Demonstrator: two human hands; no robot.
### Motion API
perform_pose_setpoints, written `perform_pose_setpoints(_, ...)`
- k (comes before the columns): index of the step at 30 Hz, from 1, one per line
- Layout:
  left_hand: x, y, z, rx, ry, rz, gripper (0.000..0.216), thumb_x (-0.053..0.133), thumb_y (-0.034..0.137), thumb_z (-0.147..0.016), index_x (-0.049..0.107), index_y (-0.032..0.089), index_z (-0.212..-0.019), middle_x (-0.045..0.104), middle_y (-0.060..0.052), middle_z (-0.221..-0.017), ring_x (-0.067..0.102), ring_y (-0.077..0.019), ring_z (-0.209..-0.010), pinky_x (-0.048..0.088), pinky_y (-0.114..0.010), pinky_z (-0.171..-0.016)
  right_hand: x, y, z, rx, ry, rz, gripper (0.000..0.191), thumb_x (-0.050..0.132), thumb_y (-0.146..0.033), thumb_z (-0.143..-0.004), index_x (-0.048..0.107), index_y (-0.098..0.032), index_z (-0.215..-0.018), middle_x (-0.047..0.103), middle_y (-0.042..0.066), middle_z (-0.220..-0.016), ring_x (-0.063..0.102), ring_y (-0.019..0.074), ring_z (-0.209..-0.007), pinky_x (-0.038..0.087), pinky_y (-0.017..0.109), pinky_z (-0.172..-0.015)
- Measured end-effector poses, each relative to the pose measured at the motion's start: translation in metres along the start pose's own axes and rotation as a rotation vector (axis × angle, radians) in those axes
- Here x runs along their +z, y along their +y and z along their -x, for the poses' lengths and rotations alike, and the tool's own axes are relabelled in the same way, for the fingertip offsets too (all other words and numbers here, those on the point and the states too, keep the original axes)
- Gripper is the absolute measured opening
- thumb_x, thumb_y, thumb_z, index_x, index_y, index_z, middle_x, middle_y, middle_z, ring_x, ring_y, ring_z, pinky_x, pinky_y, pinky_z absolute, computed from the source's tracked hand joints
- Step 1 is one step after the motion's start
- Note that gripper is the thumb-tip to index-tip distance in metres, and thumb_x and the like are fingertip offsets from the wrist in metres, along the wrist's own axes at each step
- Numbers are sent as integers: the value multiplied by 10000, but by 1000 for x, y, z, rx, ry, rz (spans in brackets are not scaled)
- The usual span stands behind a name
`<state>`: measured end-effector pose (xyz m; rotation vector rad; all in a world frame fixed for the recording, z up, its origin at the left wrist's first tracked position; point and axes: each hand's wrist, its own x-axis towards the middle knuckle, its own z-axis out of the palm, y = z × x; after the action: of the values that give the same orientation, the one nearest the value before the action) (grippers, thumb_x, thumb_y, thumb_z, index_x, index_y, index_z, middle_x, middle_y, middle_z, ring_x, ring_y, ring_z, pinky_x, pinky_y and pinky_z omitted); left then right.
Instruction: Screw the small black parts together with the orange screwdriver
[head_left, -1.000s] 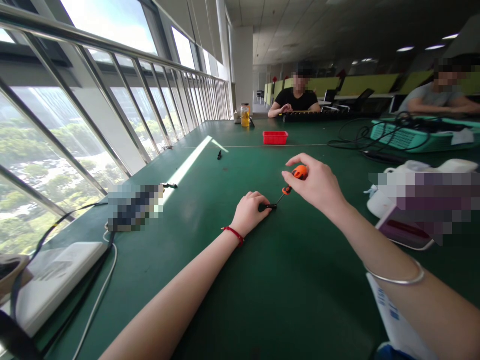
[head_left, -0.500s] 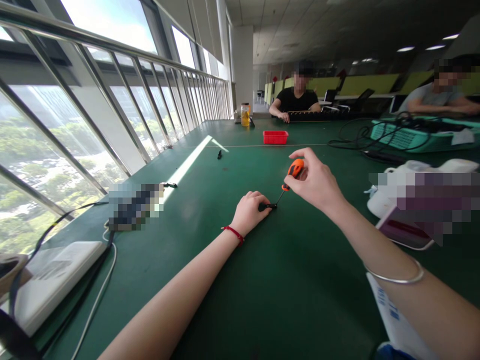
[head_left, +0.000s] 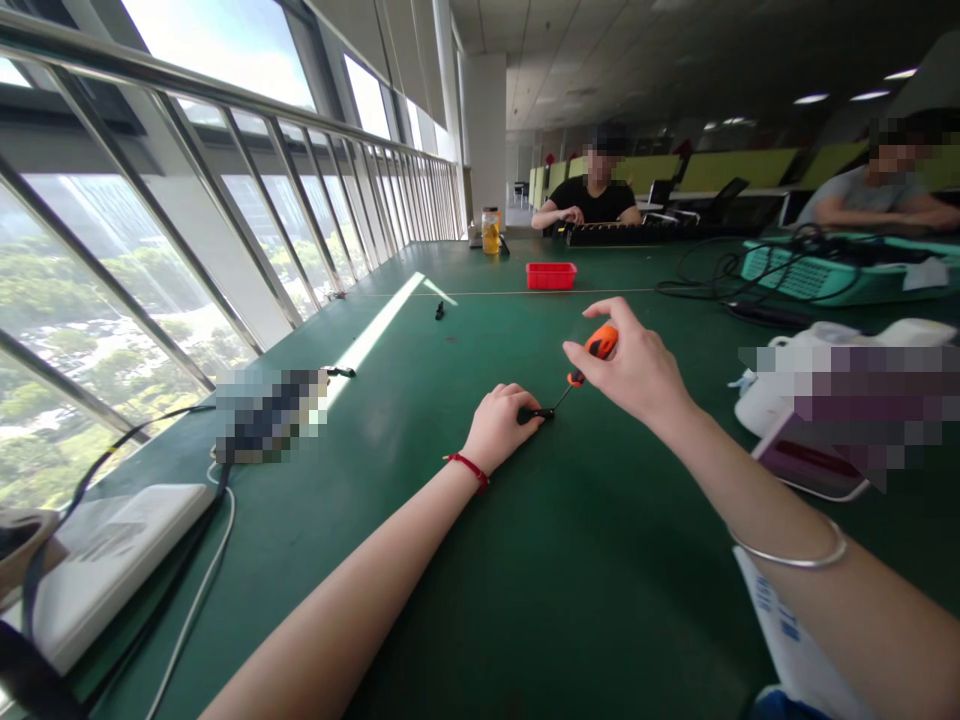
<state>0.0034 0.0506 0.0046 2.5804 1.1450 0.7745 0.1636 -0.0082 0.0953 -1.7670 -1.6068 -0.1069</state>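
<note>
My left hand [head_left: 501, 424] rests on the green tabletop, its fingers closed around a small black part [head_left: 537, 412] and pinning it there. Most of that part is hidden under the fingers; its right end pokes out. My right hand [head_left: 637, 360] holds an orange-and-black screwdriver [head_left: 601, 342] by the handle, thumb and forefinger spread apart while the handle lies against the other fingers. The shaft slants down to the left, its tip at the exposed end of the black part. Farther off lies another small black piece [head_left: 439, 311].
A red bin [head_left: 550, 276] and a jar [head_left: 490, 232] stand toward the back. On the right are a teal basket [head_left: 817, 275] with cables and a blurred white-and-purple item. A white power strip [head_left: 142, 540] lies left. Two people sit beyond the table.
My right thumb has come away from the screwdriver handle, which leans farther right. My left hand stays in place. The person at the back has moved a hand.
</note>
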Motion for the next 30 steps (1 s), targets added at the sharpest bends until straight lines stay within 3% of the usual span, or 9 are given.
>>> perform_pose_setpoints(5, 1, 0, 0, 3, 6, -3, 93, 610, 227, -768, 661, 189, -836, 627, -35, -899, 534, -197, -892, 453, -318, -804, 4, 3, -1, -11, 4, -41, 307, 506, -535, -747, 589, -238, -749, 595, 15, -642, 539, 186, -609, 328, 265, -511)
perform_pose_setpoints(7, 1, -1, 0, 0, 6, -2, 94, 610, 227, -769, 661, 188, -837, 627, -36, -903, 534, -197, -894, 453, -318, -805, 6, 5, -2, -34, -13, -112, 237, 557, -447, -718, 589, -245, -838, 595, -5, -659, 528, 165, -594, 344, 258, -523)
perform_pose_setpoints(11, 1, 0, 0, 0, 4, -4, 92, 613, 229, -767, 660, 188, -834, 626, -37, -904, 535, -197, -891, 454, -318, -800, 6, 5, -3, -35, -11, -134, 394, 597, -434, -677, 532, -254, -1022, 600, -14, -707, 521, 158, -581, 343, 255, -521)
perform_pose_setpoints(15, 1, 0, 0, 3, 7, -6, 91, 608, 227, -769, 659, 188, -833, 625, -36, -898, 536, -195, -890, 454, -316, -795, 3, 2, -1, -1, 14, -18, 382, 501, -595, -734, 576, -251, -880, 600, 10, -667, 527, 189, -605, 309, 265, -503)
perform_pose_setpoints(18, 1, 0, 0, 0, 6, -3, 91, 608, 228, -769, 659, 188, -833, 626, -34, -897, 537, -192, -888, 453, -314, -799, 3, 1, 0, -37, -7, -45, 300, 481, -520, -771, 584, -239, -747, 609, 15, -669, 533, 181, -620, 317, 266, -513)
perform_pose_setpoints(20, 1, 0, 0, 1, 5, -3, 93, 611, 231, -768, 659, 189, -834, 627, -33, -901, 537, -192, -889, 453, -314, -800, 3, 2, 0, -64, -21, -104, 201, 527, -419, -743, 590, -240, -811, 615, 4, -691, 539, 169, -616, 332, 261, -524)
perform_pose_setpoints(24, 2, -1, 0, 6, 8, -9, 95, 611, 231, -768, 660, 190, -838, 627, -34, -902, 536, -192, -888, 453, -313, -795, 4, 3, -1, -69, -3, -108, 349, 580, -404, -694, 545, -242, -1001, 619, -4, -721, 540, 168, -594, 333, 257, -511)
perform_pose_setpoints(27, 1, 0, 0, 5, 9, -12, 96, 609, 233, -770, 660, 189, -839, 626, -35, -896, 535, -193, -884, 454, -314, -791, 3, 3, -1, -33, 27, -10, 345, 529, -537, -733, 574, -243, -907, 608, 11, -677, 533, 186, -588, 308, 263, -492)
perform_pose_setpoints(30, 1, 0, 0, 7, 11, -9, 99, 606, 233, -772, 660, 187, -841, 626, -36, -899, 535, -193, -886, 454, -317, -793, 3, 2, 0, -38, 13, -12, 295, 482, -514, -774, 590, -239, -760, 605, 17, -658, 535, 180, -595, 313, 263, -500)
